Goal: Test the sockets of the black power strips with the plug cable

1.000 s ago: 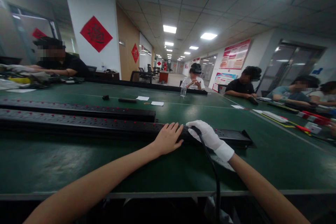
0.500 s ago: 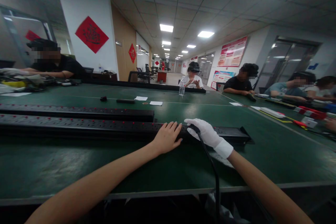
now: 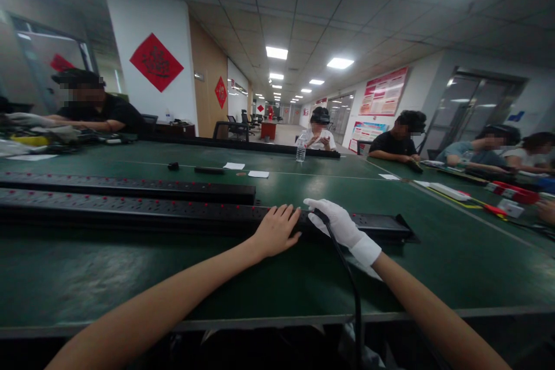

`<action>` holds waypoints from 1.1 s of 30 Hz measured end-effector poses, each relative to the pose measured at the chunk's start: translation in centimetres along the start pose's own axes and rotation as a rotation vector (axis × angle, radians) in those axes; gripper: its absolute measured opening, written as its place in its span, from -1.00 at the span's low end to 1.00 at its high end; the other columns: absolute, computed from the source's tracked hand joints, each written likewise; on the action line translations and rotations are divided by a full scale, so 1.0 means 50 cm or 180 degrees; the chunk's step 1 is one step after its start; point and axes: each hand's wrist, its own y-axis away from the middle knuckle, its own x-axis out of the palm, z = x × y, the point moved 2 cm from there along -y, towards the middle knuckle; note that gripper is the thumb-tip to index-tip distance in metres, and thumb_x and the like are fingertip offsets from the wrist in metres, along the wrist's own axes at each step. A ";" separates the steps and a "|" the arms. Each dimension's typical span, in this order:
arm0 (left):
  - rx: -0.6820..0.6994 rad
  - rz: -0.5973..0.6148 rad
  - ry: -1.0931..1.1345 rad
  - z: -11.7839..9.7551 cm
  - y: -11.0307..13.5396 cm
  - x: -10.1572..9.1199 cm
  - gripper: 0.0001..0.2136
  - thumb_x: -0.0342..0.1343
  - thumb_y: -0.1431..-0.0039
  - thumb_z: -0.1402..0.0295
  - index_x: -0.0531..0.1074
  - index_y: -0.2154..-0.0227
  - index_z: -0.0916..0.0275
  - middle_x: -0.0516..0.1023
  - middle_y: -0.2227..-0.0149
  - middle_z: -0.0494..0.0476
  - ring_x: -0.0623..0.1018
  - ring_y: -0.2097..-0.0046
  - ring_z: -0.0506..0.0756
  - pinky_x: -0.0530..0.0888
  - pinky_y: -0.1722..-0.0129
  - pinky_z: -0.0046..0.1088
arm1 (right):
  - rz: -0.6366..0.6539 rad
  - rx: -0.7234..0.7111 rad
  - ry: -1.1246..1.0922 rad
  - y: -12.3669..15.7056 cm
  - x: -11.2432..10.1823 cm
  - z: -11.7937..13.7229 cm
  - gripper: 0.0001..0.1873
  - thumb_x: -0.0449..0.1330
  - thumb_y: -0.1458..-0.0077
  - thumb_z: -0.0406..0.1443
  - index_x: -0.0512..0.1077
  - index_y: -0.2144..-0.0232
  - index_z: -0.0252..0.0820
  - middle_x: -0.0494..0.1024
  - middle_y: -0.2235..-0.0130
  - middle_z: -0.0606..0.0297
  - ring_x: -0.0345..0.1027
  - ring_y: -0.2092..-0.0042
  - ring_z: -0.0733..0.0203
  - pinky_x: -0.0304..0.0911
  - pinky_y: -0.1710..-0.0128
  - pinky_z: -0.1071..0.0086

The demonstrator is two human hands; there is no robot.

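Observation:
A long black power strip (image 3: 130, 211) with many sockets and red switches lies across the green table (image 3: 108, 277) in front of me. My bare left hand (image 3: 276, 230) rests flat on the strip, fingers stretched out. Just to its right my white-gloved right hand (image 3: 336, 221) is closed on a black plug at the strip, and the plug's black cable (image 3: 352, 289) runs down over the table's front edge.
A second long black strip (image 3: 130, 186) lies just behind the first. Paper slips (image 3: 259, 173), a small black part (image 3: 173, 166) and a water bottle (image 3: 301, 149) sit farther back. Several other people work at the left, far and right sides, with tools on the right table.
Both hands stay where they were on the strip. Only the view shifted slightly.

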 end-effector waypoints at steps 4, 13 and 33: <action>0.0022 -0.0005 -0.0005 0.002 0.001 0.002 -0.49 -0.12 -0.14 0.15 0.09 -0.10 0.31 0.29 -0.06 0.32 0.28 -0.07 0.23 0.23 0.01 -0.18 | 0.0058 0.0028 -0.0030 -0.001 0.001 -0.001 -0.63 0.02 -0.12 -0.28 0.25 -0.01 -0.07 0.46 0.24 0.23 0.36 0.20 0.20 0.29 0.15 0.28; -0.0012 0.0005 0.0055 0.002 0.002 0.005 -0.49 -0.12 -0.14 0.15 0.10 -0.10 0.31 0.30 -0.05 0.32 0.28 -0.08 0.23 0.22 -0.01 -0.18 | 0.0112 0.0047 -0.0058 0.000 0.001 -0.001 -0.62 0.02 -0.11 -0.29 0.25 -0.01 -0.07 0.46 0.22 0.23 0.35 0.19 0.21 0.28 0.13 0.27; -0.0026 0.0016 0.0064 0.000 0.000 0.001 -0.48 -0.14 -0.14 0.15 0.10 -0.10 0.35 0.30 -0.05 0.33 0.28 -0.07 0.24 0.22 0.01 -0.19 | 0.0012 0.0322 0.0610 -0.001 -0.003 -0.001 -0.72 0.04 -0.10 -0.15 0.38 0.19 -0.14 0.44 0.29 0.19 0.31 0.23 0.18 0.20 0.18 0.33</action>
